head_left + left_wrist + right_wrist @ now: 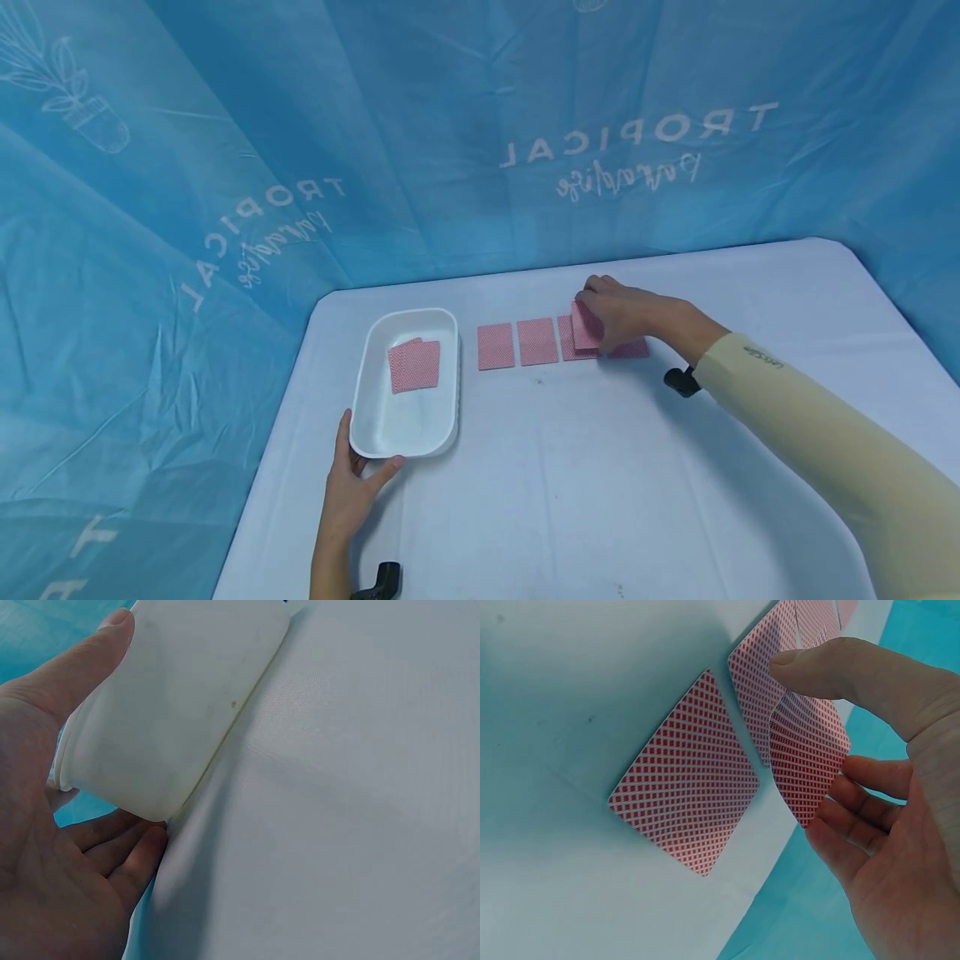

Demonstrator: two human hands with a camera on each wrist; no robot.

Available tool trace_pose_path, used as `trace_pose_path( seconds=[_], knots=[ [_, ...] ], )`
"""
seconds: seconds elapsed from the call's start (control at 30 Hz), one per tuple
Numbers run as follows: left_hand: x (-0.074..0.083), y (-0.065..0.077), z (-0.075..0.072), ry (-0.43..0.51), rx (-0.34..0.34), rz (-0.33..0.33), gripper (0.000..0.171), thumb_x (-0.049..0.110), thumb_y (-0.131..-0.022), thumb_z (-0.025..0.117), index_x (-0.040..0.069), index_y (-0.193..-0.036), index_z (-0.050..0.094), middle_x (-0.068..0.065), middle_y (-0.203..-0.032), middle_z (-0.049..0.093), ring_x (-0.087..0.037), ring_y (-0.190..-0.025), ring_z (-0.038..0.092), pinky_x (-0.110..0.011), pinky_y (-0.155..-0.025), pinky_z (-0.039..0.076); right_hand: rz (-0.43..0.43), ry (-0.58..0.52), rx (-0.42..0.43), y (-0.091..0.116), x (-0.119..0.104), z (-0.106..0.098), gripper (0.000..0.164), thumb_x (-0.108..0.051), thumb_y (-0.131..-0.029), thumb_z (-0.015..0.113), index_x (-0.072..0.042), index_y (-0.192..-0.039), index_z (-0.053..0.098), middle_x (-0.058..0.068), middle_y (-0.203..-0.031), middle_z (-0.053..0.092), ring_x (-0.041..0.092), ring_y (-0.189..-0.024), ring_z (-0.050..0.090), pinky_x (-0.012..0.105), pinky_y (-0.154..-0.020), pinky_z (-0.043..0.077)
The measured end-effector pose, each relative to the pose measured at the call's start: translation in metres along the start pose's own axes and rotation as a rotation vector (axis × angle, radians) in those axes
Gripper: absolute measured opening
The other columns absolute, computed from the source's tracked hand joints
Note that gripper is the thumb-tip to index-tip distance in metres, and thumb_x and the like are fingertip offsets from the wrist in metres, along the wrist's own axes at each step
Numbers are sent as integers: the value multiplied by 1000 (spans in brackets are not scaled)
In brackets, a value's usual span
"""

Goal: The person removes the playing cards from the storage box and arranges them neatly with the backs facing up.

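One card (806,761) in right hand (618,310)

Blue sheeting (427,125) hangs behind and to both sides of the white worktop (585,475), whose far corners are rounded. The creased sheeting bears pale mirrored lettering (637,133), "TROPICAL Paradise", and, upper left, a potted-plant drawing (96,123).

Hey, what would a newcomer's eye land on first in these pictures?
Probably the bent red-patterned card pinched in the right hand, over a row of similar cards on the white table. Next, the white tray at left, the left hand holding its near-left corner.
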State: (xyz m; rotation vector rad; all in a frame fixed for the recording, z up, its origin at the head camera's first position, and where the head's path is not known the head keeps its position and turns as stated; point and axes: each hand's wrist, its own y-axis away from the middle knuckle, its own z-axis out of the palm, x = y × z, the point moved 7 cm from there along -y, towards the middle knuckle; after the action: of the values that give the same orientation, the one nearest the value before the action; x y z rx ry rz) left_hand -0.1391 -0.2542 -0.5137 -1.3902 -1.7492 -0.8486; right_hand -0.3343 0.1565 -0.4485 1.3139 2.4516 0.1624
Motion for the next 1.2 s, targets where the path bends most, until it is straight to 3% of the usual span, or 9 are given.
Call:
trace_pose_path(
  seconds=[0.3, 0.8, 1.2],
  knots=[
    [0, -1, 1, -2, 8, 9, 112, 39, -73, 84, 27, -155, 9, -7, -153, 29, -29, -138, 32, -45, -108, 36, 20, -14, -10, 5, 8, 3, 88, -26, -63, 88, -3, -136, 44, 9, -126, 42, 27, -117, 38, 45, -93, 50],
    [0, 0, 1, 8, -2, 5, 111, 39, -74, 83, 34, -154, 6, -6, -154, 27, -28, -139, 30, -43, -109, 35, 56, -26, -11, 11, 19, 7, 92, -27, -62, 90, -3, -137, 43, 10, -126, 41, 28, -118, 37, 47, -89, 52],
    [2, -1, 0, 34, -6, -3, 114, 36, -74, 84, 26, -156, 6, -6, -154, 26, -28, -139, 30, -41, -108, 36, 86, -42, -23, 22, 31, 8, 91, -23, -61, 91, -2, -136, 43, 10, -124, 41, 30, -116, 37, 46, -84, 54]
  ],
)
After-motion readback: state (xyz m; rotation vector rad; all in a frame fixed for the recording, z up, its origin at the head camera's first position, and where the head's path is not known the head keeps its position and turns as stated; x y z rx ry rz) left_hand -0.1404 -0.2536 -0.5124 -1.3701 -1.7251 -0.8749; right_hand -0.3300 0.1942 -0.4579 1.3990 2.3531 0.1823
